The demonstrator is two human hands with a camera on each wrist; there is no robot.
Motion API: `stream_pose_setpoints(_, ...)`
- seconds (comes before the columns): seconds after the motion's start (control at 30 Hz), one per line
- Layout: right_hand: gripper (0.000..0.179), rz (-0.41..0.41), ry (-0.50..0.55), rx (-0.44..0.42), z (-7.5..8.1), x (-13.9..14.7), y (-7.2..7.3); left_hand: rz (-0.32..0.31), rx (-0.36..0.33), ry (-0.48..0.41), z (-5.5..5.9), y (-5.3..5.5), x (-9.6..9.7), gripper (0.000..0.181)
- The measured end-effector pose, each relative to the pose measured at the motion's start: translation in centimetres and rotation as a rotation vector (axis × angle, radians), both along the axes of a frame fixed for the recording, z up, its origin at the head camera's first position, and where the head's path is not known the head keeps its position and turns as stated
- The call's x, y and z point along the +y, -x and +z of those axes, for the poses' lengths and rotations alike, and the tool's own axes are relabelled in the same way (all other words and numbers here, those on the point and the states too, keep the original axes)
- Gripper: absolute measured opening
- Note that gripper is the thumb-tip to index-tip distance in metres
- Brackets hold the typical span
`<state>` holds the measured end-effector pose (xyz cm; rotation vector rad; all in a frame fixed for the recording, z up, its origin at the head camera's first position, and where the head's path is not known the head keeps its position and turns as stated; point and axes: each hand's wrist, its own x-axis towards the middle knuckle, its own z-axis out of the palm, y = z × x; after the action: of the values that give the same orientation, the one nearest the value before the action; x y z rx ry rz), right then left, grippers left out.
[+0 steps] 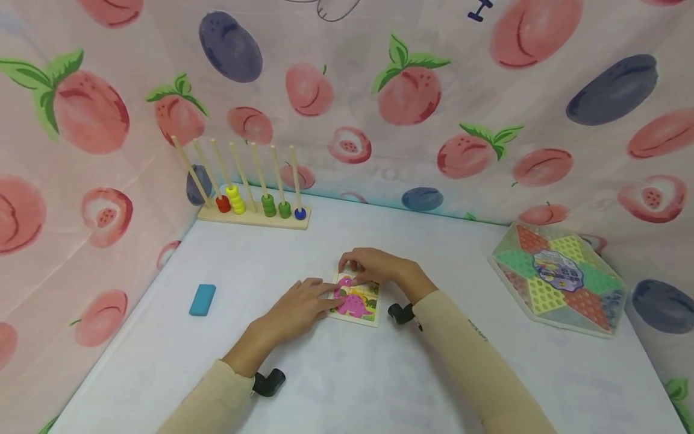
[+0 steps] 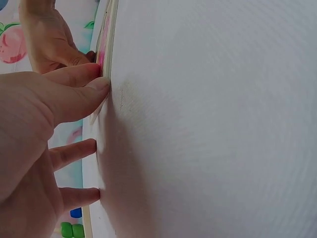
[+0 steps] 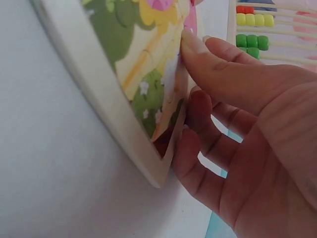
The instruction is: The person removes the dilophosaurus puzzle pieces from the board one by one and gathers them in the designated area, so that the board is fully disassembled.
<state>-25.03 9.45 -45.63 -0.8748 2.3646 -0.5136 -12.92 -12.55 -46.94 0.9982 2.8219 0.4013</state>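
A small jigsaw puzzle (image 1: 352, 306) with a pink dinosaur picture and a pale wooden frame lies on the white table, between both hands. At its left side, my left hand (image 1: 303, 306) touches it with thumb and index finger, the other fingers spread over the tabletop. From the far right comes my right hand (image 1: 378, 265); its thumb (image 3: 195, 47) presses on the picture while curled fingers (image 3: 198, 148) hold the far edge of the frame. Dark red shows in one corner of the picture in the right wrist view. The hands hide part of the puzzle's upper half.
Left of the hands lies a blue block (image 1: 202, 300). A wooden bead rack (image 1: 255, 219) with upright pegs and coloured beads stands at the back left. At right sits a hexagonal board-game box (image 1: 558, 274). Fruit-print cloth (image 1: 352, 90) hangs behind the table.
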Motion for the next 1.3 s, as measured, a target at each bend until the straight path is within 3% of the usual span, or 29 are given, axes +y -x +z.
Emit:
stream_pose_setpoints(0.63, 0.036, -0.012, 0.175, 0.051, -1.5, 1.0, -0.4, 0.000, 0.003, -0.012, -0.2, -0.2, -0.1, 0.043)
stream_pose_setpoints(0.97, 0.029, -0.056, 0.239, 0.031, -1.6, 1.3, -0.8, 0.018, -0.017, -0.001, -0.4, 0.0, 0.1, 0.041)
stream_pose_setpoints(1.3, 0.023, -0.075, 0.349, 0.035, -2.0, 1.4, -1.1, 0.006, 0.018, -0.001, -0.3, -0.1, 0.1, 0.040)
